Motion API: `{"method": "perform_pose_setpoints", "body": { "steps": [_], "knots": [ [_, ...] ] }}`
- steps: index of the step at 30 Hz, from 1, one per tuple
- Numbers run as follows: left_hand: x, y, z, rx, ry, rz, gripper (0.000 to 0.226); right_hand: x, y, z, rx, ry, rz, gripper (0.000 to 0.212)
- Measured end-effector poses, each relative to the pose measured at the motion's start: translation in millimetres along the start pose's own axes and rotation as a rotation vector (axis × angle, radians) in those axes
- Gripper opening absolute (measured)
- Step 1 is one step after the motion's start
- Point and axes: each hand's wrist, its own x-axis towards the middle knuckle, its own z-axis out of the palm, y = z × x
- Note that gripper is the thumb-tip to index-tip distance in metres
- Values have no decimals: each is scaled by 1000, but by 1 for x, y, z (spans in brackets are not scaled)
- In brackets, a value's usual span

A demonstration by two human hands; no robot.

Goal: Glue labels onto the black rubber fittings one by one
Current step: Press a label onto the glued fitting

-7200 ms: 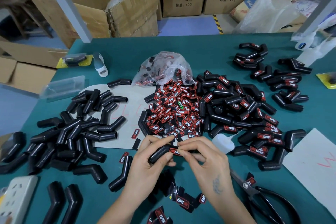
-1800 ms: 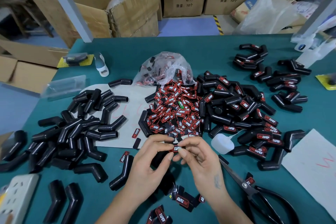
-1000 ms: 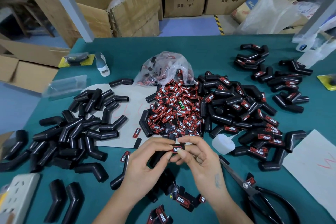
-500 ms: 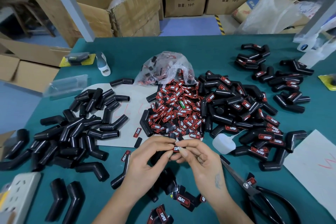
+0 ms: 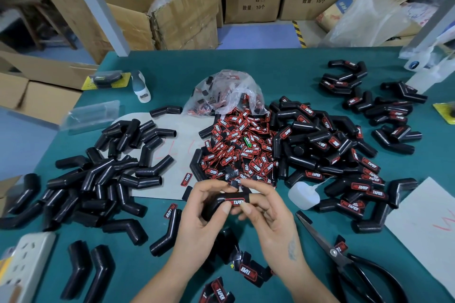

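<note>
Black rubber fitting (image 5: 216, 204) with its label (image 5: 234, 202) is held above the tabletop (image 5: 283, 76), gripped by left hand (image 5: 204, 214) fingers, thumb beside label, while right hand (image 5: 268, 214) fingers pinch its other end.

Smooth black rubber fittings (image 5: 103, 179), glossy clear plastic bag (image 5: 229, 88), matt teal tabletop (image 5: 283, 74)

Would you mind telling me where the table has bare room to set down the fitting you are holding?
Bare green table lies beyond the label bag, and near the front between the loose fitting and two bent fittings. The middle is crowded: unlabelled pile, label heap, labelled pile.
</note>
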Motion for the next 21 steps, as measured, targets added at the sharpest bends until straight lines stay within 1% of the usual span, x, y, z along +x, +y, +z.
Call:
{"method": "perform_pose_setpoints", "body": {
  "steps": [4,9,21],
  "knots": [
    [-1,1,2,28,21,61,24,-1,3,0,-12,-17,37,42],
    [-4,2,5,81,15,117,28,0,1,1,64,8,76,44],
    [-4,1,5,69,25,118,29,0,2,0,98,-5,93,48]
  ]
}}
